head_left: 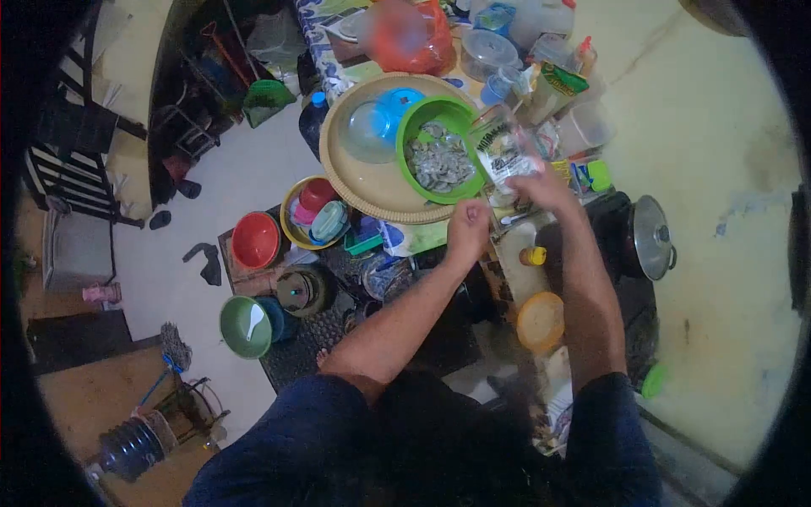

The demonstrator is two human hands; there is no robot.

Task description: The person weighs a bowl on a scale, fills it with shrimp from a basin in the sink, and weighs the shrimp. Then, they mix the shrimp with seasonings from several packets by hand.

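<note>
My right hand (542, 188) grips a clear plastic packet (498, 145) with dark print and some red on it, tilted beside a green basin (410, 176). Small greyish pieces (441, 160) lie heaped in that basin. Just below the basin's near rim is my left hand (469, 228), its fingers curled closed; what they hold, if anything, is hidden. The basin rests on a wide tan round tray (338, 182), together with a clear bowl (369, 131) and a blue bowl (401, 110).
A yellow-capped jar (532, 255) and an orange lid (541, 321) are along the counter by my right arm. A lidded pot (652, 237) stands near the wall. Left of me on the floor are a red bowl (255, 239) and a green bucket (245, 328) with a white ladle (254, 319).
</note>
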